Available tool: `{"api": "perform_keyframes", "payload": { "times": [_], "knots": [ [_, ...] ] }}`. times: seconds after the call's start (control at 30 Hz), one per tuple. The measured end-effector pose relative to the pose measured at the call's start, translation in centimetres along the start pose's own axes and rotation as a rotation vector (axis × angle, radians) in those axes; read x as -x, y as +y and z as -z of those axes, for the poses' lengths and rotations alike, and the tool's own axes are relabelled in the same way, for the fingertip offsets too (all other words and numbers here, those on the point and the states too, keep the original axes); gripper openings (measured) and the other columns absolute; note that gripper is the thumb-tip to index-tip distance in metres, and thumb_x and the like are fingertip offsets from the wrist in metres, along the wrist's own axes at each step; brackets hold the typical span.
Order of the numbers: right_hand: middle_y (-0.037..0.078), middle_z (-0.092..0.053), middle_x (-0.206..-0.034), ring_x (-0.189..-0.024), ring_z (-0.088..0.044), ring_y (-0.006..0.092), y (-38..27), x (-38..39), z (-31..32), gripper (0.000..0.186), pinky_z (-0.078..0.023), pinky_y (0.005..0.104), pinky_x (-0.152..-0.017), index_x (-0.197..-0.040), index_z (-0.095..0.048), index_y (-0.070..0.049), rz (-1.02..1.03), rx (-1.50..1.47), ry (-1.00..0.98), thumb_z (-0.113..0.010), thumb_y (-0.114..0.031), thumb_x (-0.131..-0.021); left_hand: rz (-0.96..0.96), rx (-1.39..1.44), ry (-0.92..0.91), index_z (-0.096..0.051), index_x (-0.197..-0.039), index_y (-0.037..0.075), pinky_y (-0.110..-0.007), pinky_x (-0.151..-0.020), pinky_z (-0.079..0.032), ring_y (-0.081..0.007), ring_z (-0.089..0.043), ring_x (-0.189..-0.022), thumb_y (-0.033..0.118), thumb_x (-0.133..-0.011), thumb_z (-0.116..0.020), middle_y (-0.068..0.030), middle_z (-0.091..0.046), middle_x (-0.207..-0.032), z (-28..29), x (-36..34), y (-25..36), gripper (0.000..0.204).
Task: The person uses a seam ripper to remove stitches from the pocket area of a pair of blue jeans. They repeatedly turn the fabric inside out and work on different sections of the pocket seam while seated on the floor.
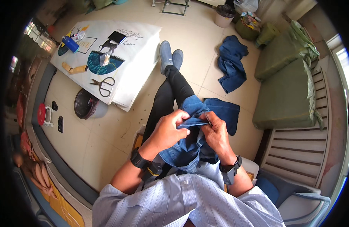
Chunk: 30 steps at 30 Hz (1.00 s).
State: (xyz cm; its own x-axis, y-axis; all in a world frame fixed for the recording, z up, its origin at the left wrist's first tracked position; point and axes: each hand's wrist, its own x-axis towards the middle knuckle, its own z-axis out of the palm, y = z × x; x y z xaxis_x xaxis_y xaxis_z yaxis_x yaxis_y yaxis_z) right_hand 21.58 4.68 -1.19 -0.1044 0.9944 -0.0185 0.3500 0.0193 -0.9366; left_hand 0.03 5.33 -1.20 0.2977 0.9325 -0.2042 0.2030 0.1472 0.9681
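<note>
A pair of blue jeans (184, 151) lies gathered across my lap. With thumb and fingers, my left hand (167, 130) grips a folded edge of the denim on its left side. My right hand (216, 132) pinches the same edge a little to the right. Something thin and dark shows at my right fingertips, too small to name. Between the hands the cloth is stretched into a short band, with a dark opening below it. Another folded piece of denim (225, 111) lies just beyond my right hand.
Crumpled jeans (233, 62) lie on the floor ahead. On the covered table (136, 56) at left are black scissors (103, 86), a blue bottle (70, 44) and a dark flat case (117, 37). A bin (91, 106) stands beside it. Green cushions (286, 94) line the slatted bench at right.
</note>
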Motion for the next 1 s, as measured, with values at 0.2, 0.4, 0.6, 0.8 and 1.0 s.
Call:
{"api": "perform_keyframes", "payload": {
  "times": [0.2,0.4,0.6,0.8,1.0],
  "knots": [
    [-0.002,-0.062,-0.082,-0.073,-0.054,0.0086,2.0,-0.2,0.0,0.021,-0.043,0.0257,-0.066,-0.1,-0.067,-0.002,-0.172,-0.317,0.008,-0.057,0.011,-0.085,-0.189,-0.759,0.309,-0.063,-0.108,0.004,-0.047,-0.079,-0.056,-0.0378,-0.07,-0.093,-0.001,-0.078,-0.077,-0.0169,-0.067,-0.102,0.9,1.2,-2.7,0.033],
    [0.006,-0.071,-0.087,-0.075,-0.067,0.0179,3.8,-0.1,-0.2,0.023,-0.055,0.0297,-0.071,-0.101,-0.07,-0.001,-0.54,-1.108,-0.1,-0.06,0.008,-0.082,0.119,-0.32,0.217,-0.066,-0.123,0.003,-0.041,-0.08,-0.058,-0.0329,-0.072,-0.096,0.004,-0.089,-0.07,-0.0185,-0.071,-0.11,0.8,1.2,-6.9,0.035],
    [0.005,-0.073,-0.093,-0.08,-0.07,0.0174,2.0,1.4,-0.8,0.023,-0.059,0.0331,-0.078,-0.111,-0.07,-0.001,-0.602,-1.28,-0.125,-0.074,-0.006,-0.09,0.137,0.727,0.216,-0.065,-0.126,-0.003,-0.031,-0.099,-0.052,-0.0158,-0.066,-0.107,-0.005,-0.089,-0.056,-0.0081,-0.07,-0.117,-0.1,0.9,-2.1,0.039],
    [-0.007,-0.068,-0.099,-0.091,-0.064,0.0049,-0.5,1.7,0.9,0.028,-0.052,0.0282,-0.076,-0.11,-0.069,-0.006,-0.221,-0.479,-0.402,-0.083,-0.001,-0.086,0.103,0.629,0.163,-0.067,-0.123,-0.002,-0.028,-0.097,-0.051,-0.0124,-0.064,-0.105,-0.005,-0.088,-0.056,-0.006,-0.069,-0.115,0.1,1.4,-0.4,0.037],
    [0.015,-0.072,-0.099,-0.092,-0.07,0.0291,-1.0,0.4,0.8,0.029,-0.053,0.0362,-0.082,-0.107,-0.066,0.002,0.224,0.258,-0.032,-0.065,0.009,-0.079,0.217,0.564,-0.039,-0.069,-0.119,-0.001,-0.026,-0.088,-0.054,-0.008,-0.065,-0.095,0.007,-0.096,-0.072,-0.0012,-0.071,-0.105,1.4,3.1,1.0,0.025]
  ]
}}
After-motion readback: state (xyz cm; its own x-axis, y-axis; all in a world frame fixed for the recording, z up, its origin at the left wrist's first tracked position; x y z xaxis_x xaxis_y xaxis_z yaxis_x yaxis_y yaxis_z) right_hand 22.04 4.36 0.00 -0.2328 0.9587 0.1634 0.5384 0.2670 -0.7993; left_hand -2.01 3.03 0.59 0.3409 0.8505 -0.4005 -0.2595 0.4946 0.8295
